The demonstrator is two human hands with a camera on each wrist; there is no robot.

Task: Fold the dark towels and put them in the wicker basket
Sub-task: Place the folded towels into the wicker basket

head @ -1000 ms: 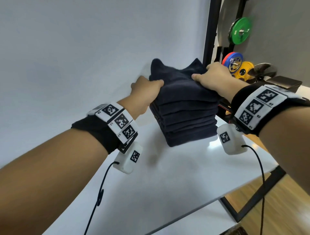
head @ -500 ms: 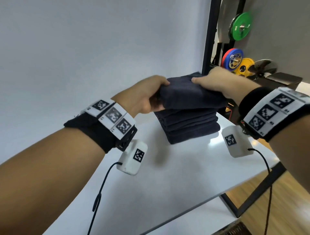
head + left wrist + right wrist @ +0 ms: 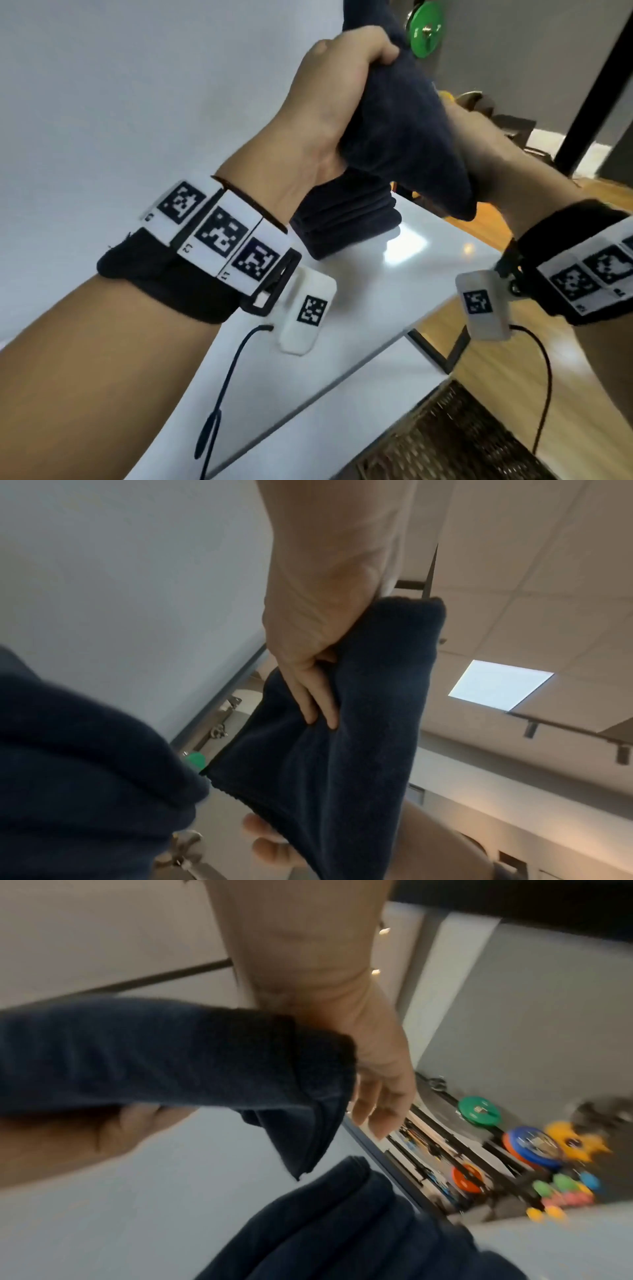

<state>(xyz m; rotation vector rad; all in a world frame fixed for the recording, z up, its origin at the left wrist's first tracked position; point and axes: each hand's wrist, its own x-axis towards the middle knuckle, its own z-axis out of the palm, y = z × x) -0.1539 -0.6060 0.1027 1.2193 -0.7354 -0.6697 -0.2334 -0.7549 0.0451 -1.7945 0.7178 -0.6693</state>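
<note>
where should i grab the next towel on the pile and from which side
Take the top towel of the stack by its two short ends, one hand from each side, thumbs on top. It lies flat and folded on the white table, its layered edges facing you, so pinching both ends should lift it without it unfolding.

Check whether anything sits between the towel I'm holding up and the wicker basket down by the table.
Nothing visible does. The towel hangs over the table's right edge; the wicker basket sits lower right, its top seemingly open though only partly in view.
</note>
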